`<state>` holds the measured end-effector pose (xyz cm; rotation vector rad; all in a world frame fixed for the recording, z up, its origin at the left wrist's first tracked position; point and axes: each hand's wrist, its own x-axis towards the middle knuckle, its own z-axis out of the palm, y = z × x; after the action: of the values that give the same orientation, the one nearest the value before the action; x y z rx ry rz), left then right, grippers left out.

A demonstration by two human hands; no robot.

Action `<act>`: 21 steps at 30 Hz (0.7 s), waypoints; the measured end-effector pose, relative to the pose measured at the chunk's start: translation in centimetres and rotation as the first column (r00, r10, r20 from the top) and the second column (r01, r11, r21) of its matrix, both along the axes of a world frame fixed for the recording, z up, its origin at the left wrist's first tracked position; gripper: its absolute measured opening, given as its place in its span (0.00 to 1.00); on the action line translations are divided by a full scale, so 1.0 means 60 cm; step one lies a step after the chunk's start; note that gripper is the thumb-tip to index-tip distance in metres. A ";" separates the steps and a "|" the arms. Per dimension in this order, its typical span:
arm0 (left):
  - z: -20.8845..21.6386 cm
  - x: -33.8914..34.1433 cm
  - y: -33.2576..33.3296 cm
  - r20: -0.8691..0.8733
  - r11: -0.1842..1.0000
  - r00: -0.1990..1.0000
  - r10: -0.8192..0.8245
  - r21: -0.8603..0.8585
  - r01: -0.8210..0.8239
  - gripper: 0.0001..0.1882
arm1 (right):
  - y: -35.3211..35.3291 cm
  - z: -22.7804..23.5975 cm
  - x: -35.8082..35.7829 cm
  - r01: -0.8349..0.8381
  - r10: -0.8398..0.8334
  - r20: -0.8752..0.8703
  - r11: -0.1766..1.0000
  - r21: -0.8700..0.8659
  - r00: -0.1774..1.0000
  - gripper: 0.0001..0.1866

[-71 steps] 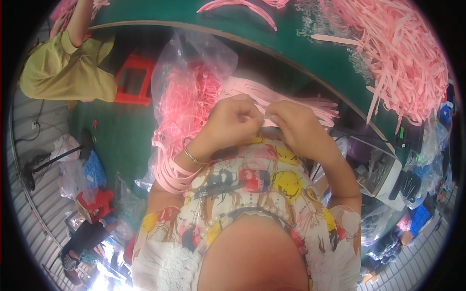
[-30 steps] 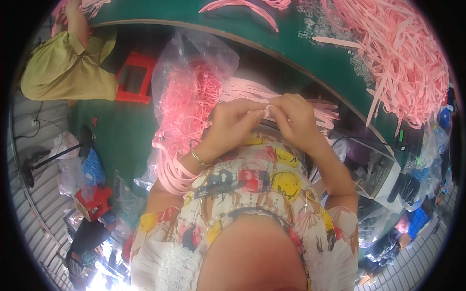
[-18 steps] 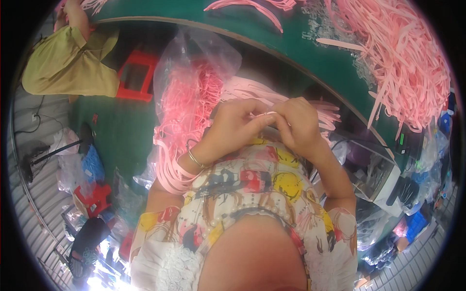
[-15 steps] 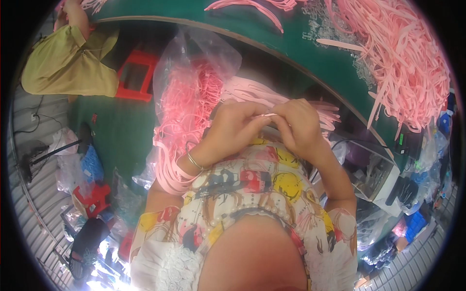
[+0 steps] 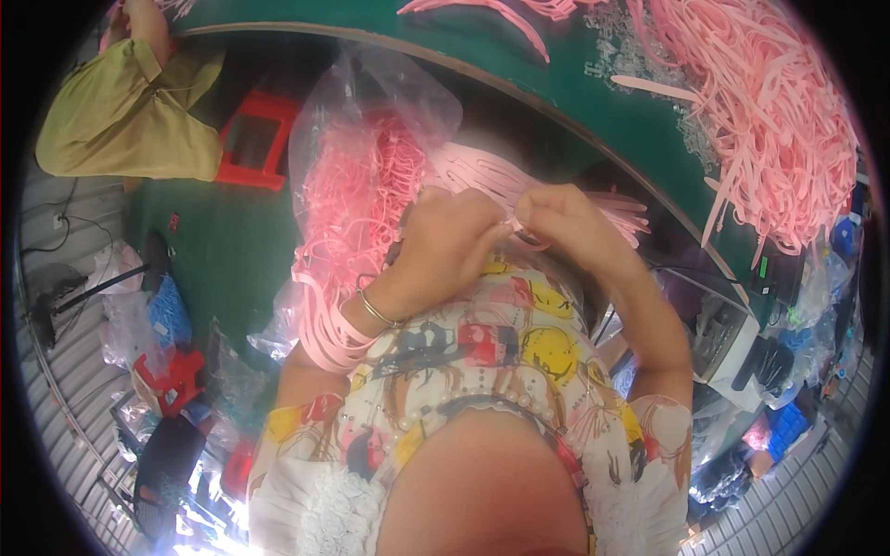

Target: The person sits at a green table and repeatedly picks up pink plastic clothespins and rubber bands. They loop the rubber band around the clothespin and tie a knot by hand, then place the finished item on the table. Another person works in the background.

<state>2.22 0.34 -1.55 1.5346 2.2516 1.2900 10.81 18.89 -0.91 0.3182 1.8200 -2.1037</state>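
My left hand point(image 5: 452, 236) and my right hand point(image 5: 570, 222) meet in front of my body, fingertips pinched and nearly touching. Between them is a thin pink strap point(image 5: 530, 243), part of it showing below the right fingers. Its ends, and any small part in the fingertips, are hidden. Several pink straps point(image 5: 329, 338) hang looped over my left forearm, beside a bracelet point(image 5: 374, 310). Just beyond my hands lies a bundle of flat pink straps point(image 5: 482, 171). Left of it stands a clear plastic bag point(image 5: 357, 79) filled with tangled pink straps point(image 5: 357, 185).
A green table point(image 5: 556, 102) curves across the far side, bearing a big heap of pink straps point(image 5: 779, 120) and small clear plastic pieces point(image 5: 640, 56). Far left, another person in olive clothing point(image 5: 130, 120) is beside a red stool point(image 5: 255, 139). Plastic bags point(image 5: 130, 324) lie on the left.
My right hand has turned and its fingertips have shifted slightly away from the left ones. More of the pink strap now shows under it. My left hand has barely moved.
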 end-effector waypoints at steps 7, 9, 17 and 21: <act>-0.004 -0.001 0.001 0.196 0.983 0.964 -0.182 0.048 0.176 0.05 | 0.011 -0.012 -0.003 -0.095 0.093 -0.030 0.993 -0.068 0.995 0.09; -0.011 -0.001 0.002 0.587 0.986 0.792 -0.165 0.102 0.130 0.06 | 0.013 -0.001 -0.002 -0.070 0.070 -0.172 0.998 0.006 0.983 0.08; 0.008 -0.034 -0.009 0.948 0.978 0.318 -0.005 -0.062 0.200 0.10 | -0.006 -0.010 0.003 0.079 0.042 -0.336 0.937 0.341 0.941 0.04; 0.018 -0.043 -0.010 0.971 0.983 0.238 -0.005 -0.039 0.180 0.10 | -0.027 -0.038 -0.012 0.437 0.167 -0.731 0.706 0.557 0.662 0.05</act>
<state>-0.34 -0.25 -0.50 0.4114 1.2811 1.3850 10.11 17.26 -3.22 -0.3289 3.1924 -1.5947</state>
